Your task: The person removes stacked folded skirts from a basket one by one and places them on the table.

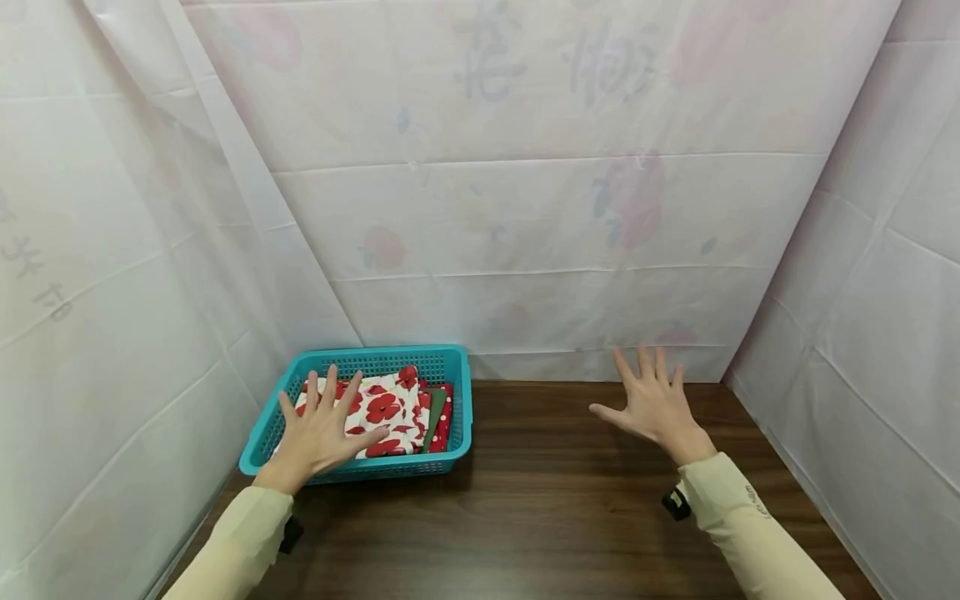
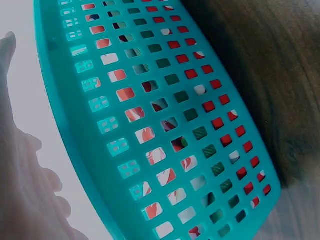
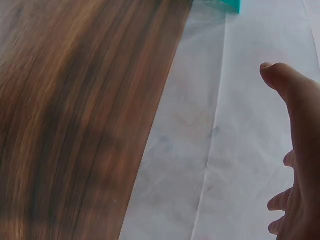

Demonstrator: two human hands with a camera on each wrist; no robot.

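My left hand (image 1: 318, 433) is held over a teal plastic basket (image 1: 467, 417), fingers spread and straight, gripping nothing. Inside the basket lies folded white cloth with red flowers (image 1: 382, 408). At its right side are a strip of green cloth (image 1: 435, 415) and red cloth with white dots (image 1: 447, 421). Through the slotted wall of the basket (image 2: 75, 120) in the left wrist view, red, white and green cloth shows in layers. My right hand (image 1: 658, 408) is above the right part of the table, fingers spread, holding nothing. Its thumb (image 3: 287, 82) points out straight in the right wrist view.
The dark wood-grain table (image 1: 525, 508) spans the front. White sheets with faint prints hang as a back wall (image 1: 525, 217), a left wall (image 1: 112, 333) and a right wall (image 1: 885, 333). The basket stands at the table's back left, close to the sheets.
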